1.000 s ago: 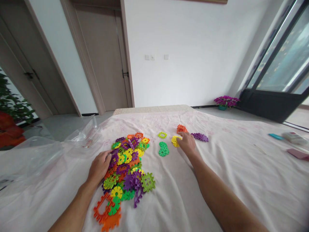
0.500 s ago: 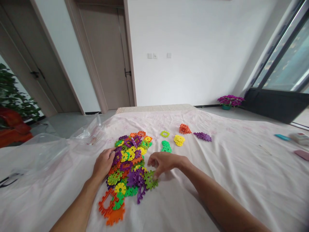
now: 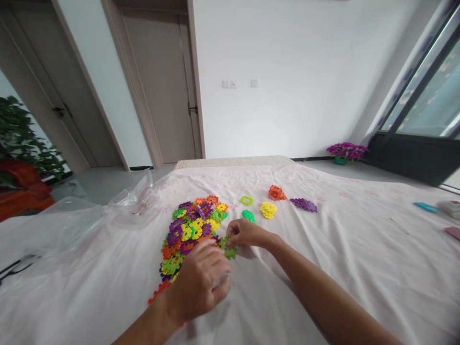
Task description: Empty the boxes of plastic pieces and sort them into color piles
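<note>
A heap of plastic interlocking pieces [image 3: 196, 223], snowflake discs and toothed squares in purple, yellow, orange and green, lies on the cloth. My right hand [image 3: 247, 233] pinches a light green toothed piece [image 3: 229, 250] at the heap's right side. Over the near part of the heap, my left hand [image 3: 201, 280] hovers with fingers loosely bent and slightly blurred; nothing shows in it. It hides several pieces beneath. Just beyond my right hand are green discs [image 3: 248, 215], partly covered by it.
Small separate groups lie farther back: yellow discs [image 3: 268, 210], orange pieces [image 3: 276, 192], purple pieces [image 3: 304, 204] and a light green frame [image 3: 247, 200]. Clear plastic packaging [image 3: 134, 199] sits at left. A blue object [image 3: 427, 207] rests at far right on the pale cloth [image 3: 345, 249].
My left hand has left the heap's left edge and swung right over its near part. My right hand has moved slightly away from me, with the light green toothed piece.
</note>
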Demonstrator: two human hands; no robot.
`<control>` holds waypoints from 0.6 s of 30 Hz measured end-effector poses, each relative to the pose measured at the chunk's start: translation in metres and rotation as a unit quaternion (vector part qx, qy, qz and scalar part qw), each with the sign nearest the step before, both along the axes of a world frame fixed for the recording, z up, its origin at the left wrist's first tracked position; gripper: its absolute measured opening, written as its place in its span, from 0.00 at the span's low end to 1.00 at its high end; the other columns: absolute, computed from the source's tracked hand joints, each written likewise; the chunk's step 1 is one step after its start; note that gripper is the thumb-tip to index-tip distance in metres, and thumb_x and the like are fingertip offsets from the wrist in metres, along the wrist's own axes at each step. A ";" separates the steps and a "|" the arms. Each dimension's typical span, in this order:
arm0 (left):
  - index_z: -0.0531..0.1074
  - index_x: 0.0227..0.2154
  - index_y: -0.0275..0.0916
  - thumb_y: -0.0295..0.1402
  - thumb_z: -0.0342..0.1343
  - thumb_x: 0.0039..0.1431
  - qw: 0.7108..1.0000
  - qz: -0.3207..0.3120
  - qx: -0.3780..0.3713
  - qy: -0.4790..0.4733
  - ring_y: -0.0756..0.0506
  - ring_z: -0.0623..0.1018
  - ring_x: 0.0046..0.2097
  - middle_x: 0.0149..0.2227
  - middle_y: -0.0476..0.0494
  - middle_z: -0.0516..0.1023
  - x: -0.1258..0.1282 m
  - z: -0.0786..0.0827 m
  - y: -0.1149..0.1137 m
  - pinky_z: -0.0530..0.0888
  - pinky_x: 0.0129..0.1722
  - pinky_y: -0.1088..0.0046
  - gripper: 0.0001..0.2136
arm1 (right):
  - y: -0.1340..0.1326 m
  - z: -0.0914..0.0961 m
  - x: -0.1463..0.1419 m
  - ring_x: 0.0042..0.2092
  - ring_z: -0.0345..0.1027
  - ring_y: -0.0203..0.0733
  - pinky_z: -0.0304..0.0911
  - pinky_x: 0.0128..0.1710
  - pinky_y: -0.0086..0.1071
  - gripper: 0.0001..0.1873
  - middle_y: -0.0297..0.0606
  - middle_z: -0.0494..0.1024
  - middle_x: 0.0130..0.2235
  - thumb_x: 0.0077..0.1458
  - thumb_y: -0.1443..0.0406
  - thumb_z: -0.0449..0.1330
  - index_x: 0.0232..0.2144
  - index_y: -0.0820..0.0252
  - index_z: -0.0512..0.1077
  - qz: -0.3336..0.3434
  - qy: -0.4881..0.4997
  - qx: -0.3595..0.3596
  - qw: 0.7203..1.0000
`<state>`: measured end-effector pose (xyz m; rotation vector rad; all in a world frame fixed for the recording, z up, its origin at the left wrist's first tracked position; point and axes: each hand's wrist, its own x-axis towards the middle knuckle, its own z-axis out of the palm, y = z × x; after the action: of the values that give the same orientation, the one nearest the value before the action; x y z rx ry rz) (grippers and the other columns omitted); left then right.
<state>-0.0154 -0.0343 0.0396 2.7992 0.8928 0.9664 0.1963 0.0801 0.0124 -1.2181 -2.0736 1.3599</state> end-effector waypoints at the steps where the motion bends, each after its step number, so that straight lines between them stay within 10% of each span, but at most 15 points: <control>1: 0.74 0.35 0.44 0.35 0.55 0.59 1.000 -0.001 0.004 0.015 0.47 0.76 0.48 0.38 0.50 0.79 0.006 -0.007 -0.007 0.61 0.63 0.60 0.04 | 0.002 0.001 0.003 0.23 0.61 0.29 0.54 0.21 0.23 0.11 0.27 0.71 0.22 0.43 0.62 0.67 0.30 0.61 0.73 -0.008 0.023 -0.009 1.000; 8: 0.71 0.50 0.46 0.37 0.54 0.63 0.986 0.092 0.062 0.128 0.40 0.66 0.61 0.56 0.43 0.71 0.004 -0.052 0.008 0.58 0.64 0.51 0.14 | 0.029 0.002 0.032 0.20 0.59 0.29 0.55 0.20 0.24 0.18 0.27 0.67 0.19 0.42 0.54 0.68 0.25 0.61 0.69 -0.170 0.168 0.001 0.971; 18: 0.72 0.50 0.48 0.28 0.52 0.63 0.982 0.121 0.084 0.120 0.41 0.66 0.62 0.58 0.43 0.70 -0.002 -0.044 0.041 0.55 0.65 0.48 0.15 | 0.062 -0.016 0.065 0.43 0.74 0.46 0.71 0.35 0.33 0.24 0.46 0.78 0.45 0.44 0.57 0.64 0.43 0.63 0.73 -0.397 0.158 0.127 0.895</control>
<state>-0.0171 0.0067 -0.0046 3.0510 1.2628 0.7705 0.2611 0.1418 -0.0041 -1.3837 -1.2380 0.7943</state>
